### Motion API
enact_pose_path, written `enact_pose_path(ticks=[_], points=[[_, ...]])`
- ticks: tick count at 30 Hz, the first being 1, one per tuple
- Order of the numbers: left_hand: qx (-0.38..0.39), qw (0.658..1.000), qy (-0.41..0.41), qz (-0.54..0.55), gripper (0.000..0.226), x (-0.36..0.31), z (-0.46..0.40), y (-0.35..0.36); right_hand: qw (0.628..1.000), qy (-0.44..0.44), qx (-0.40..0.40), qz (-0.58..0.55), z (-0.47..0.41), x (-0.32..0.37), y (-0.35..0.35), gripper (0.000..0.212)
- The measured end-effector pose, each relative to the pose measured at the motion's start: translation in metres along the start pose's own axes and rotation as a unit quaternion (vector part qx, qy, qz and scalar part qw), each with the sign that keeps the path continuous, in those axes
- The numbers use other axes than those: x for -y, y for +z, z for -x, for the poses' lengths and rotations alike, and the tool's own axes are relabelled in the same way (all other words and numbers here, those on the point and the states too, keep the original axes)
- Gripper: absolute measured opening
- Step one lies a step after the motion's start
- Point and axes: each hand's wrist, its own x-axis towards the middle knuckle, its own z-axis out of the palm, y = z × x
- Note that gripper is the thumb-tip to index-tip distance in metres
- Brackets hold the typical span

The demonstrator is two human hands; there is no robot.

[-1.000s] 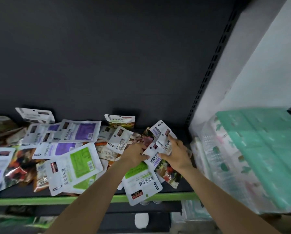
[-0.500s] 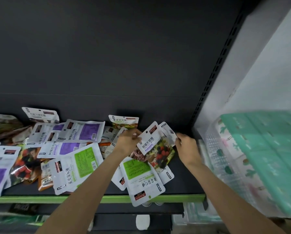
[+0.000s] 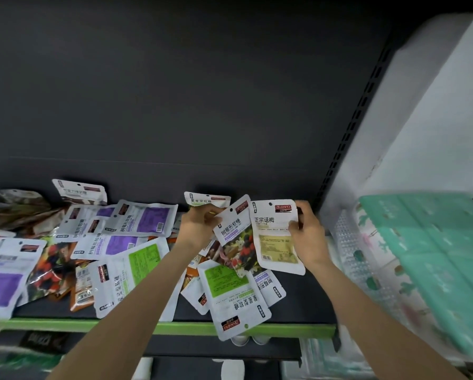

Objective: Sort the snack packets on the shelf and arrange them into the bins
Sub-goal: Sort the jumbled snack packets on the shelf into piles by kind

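Several snack packets lie scattered on a dark shelf point(image 3: 306, 297) with a green front edge. My left hand point(image 3: 198, 229) grips a white packet with a berry picture point(image 3: 236, 237), lifted above the pile. My right hand point(image 3: 308, 234) pinches the right edge of a white packet with a yellow panel point(image 3: 275, 239), held upright beside the berry packet. Below them a green-labelled packet point(image 3: 231, 292) hangs over the shelf's front edge. Purple-labelled packets point(image 3: 144, 219) lie to the left.
A clear perforated plastic bin point(image 3: 367, 259) stands to the right of the shelf, with a teal lid or crate point(image 3: 432, 256) over it. A black slotted upright point(image 3: 353, 122) marks the shelf's right end. A white wall point(image 3: 435, 111) rises behind the bin.
My right hand has taken hold of the yellow-panel packet and raised it upright. My left hand has lifted the berry packet slightly higher. The camera has tilted a little.
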Motion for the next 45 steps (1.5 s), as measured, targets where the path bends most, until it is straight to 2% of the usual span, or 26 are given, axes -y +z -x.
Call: enact_pose_path(ticks=[4, 7, 10, 13, 15, 18, 20, 22, 23, 25, 27, 30, 32, 35, 38, 40, 42, 44, 45], points=[[-0.020, 0.999, 0.011, -0.029, 0.018, -0.006, -0.002, -0.002, 0.998, -0.012, -0.021, 0.052, -0.003, 0.004, -0.001, 0.023], [-0.020, 0.999, 0.021, -0.042, 0.018, -0.011, -0.004, -0.006, 0.989, -0.018, -0.015, 0.145, -0.005, 0.003, -0.005, 0.019], [-0.018, 0.999, 0.048, 0.016, 0.016, -0.017, 0.000, -0.005, 0.966, -0.038, 0.000, 0.254, -0.007, -0.002, -0.006, 0.034], [0.016, 0.993, 0.055, 0.103, 0.015, -0.024, 0.009, 0.012, 0.962, -0.059, 0.010, 0.268, -0.009, -0.001, -0.002, 0.038], [0.069, 0.991, 0.053, 0.105, 0.017, -0.024, 0.014, 0.029, 0.982, -0.053, 0.007, 0.181, -0.006, 0.001, 0.001, 0.034], [0.218, 0.971, 0.076, 0.064, 0.029, -0.017, 0.022, 0.052, 0.999, -0.028, -0.007, 0.019, 0.000, 0.004, 0.004, 0.037], [0.301, 0.949, 0.098, 0.014, 0.035, -0.008, 0.024, 0.063, 0.997, -0.057, 0.052, 0.022, 0.000, 0.000, 0.009, 0.040], [0.355, 0.923, 0.115, -0.098, 0.039, 0.003, 0.022, 0.069, 0.982, -0.078, 0.139, 0.101, -0.006, -0.015, 0.018, 0.041], [0.345, 0.915, 0.129, -0.164, 0.041, 0.012, 0.019, 0.071, 0.969, -0.067, 0.186, 0.149, -0.008, -0.026, 0.024, 0.042], [0.264, 0.917, 0.149, -0.260, 0.047, 0.029, 0.015, 0.066, 0.933, -0.017, 0.274, 0.233, -0.007, -0.047, 0.033, 0.047], [0.207, 0.913, 0.130, -0.326, 0.058, 0.044, 0.011, 0.055, 0.899, 0.038, 0.325, 0.292, -0.002, -0.062, 0.037, 0.058], [0.234, 0.885, 0.059, -0.397, 0.082, 0.058, 0.008, 0.038, 0.877, 0.045, 0.331, 0.347, 0.006, -0.072, 0.034, 0.069], [0.253, 0.878, 0.051, -0.403, 0.088, 0.061, 0.010, 0.036, 0.872, 0.037, 0.311, 0.377, 0.007, -0.074, 0.031, 0.073], [0.208, 0.890, 0.069, -0.400, 0.066, 0.061, 0.009, 0.040, 0.862, 0.037, 0.300, 0.407, 0.004, -0.072, 0.033, 0.074], [0.158, 0.877, 0.104, -0.442, 0.034, 0.055, 0.009, 0.034, 0.877, 0.028, 0.260, 0.404, -0.002, -0.061, 0.040, 0.064], [0.132, 0.875, 0.111, -0.453, 0.038, 0.054, 0.010, 0.027, 0.907, 0.017, 0.203, 0.369, -0.012, -0.057, 0.043, 0.059], [0.084, 0.899, 0.107, -0.416, 0.030, 0.053, 0.008, 0.020, 0.929, 0.044, 0.195, 0.313, -0.025, -0.059, 0.045, 0.072], [0.038, 0.924, 0.118, -0.362, 0.024, 0.051, 0.005, 0.012, 0.934, 0.106, 0.230, 0.251, -0.037, -0.060, 0.048, 0.085], [0.048, 0.932, 0.129, -0.334, 0.025, 0.052, 0.005, 0.011, 0.936, 0.128, 0.232, 0.234, -0.042, -0.060, 0.051, 0.085]])
